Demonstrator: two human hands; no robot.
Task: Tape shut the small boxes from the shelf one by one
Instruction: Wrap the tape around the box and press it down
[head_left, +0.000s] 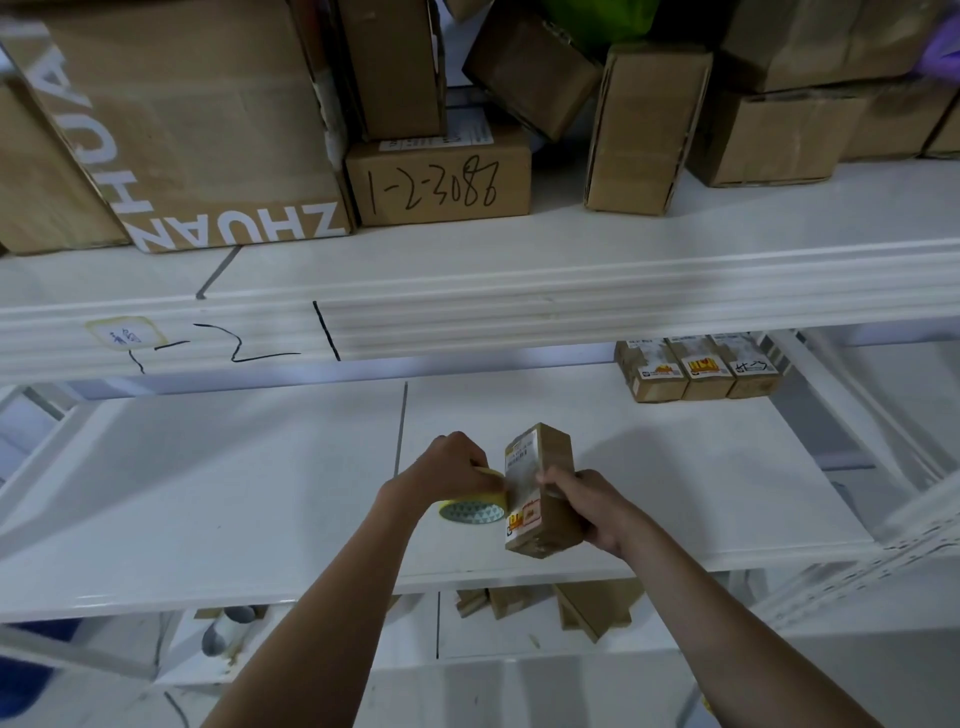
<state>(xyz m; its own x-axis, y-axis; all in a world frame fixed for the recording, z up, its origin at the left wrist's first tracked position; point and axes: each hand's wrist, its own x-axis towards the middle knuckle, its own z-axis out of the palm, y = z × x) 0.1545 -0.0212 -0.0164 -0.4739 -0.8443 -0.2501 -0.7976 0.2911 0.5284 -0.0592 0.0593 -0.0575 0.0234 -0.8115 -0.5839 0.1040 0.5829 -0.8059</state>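
A white metal shelf unit is seen with several tiers. The middle shelf (260, 493) is a flat white board on which three small labelled boxes (698, 369) are stood side by side at the far right. The upper shelf (519, 270) is loaded with cardboard cartons: a large carton printed ZHUAN (182, 130), a box marked 1-2-3088 (439, 182) just beside it, and an upright box (641, 135) further right. Its front rail is marked in black pen. More brown boxes (571, 605) are laid on the lower shelf (493, 639).
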